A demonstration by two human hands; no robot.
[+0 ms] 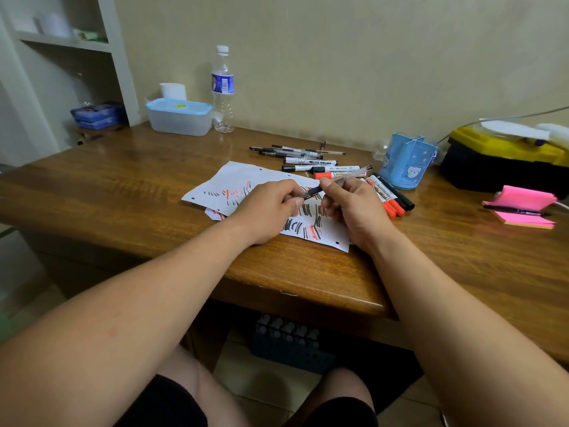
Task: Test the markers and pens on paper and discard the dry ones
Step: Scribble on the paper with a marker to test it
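Note:
A slim clear-barrelled pen is held over the scribbled white paper. My right hand grips its barrel. My left hand pinches its dark front end, either the cap or the tip. The paper carries many black and red test strokes. Behind it lies a loose pile of pens and whiteboard markers. Several red-capped and black-capped markers lie to the right of my right hand.
A blue pen holder stands right of the markers. Pink sticky notes with a black pen lie at far right, next to a yellow-and-black box. A water bottle and lidded plastic container stand at the back.

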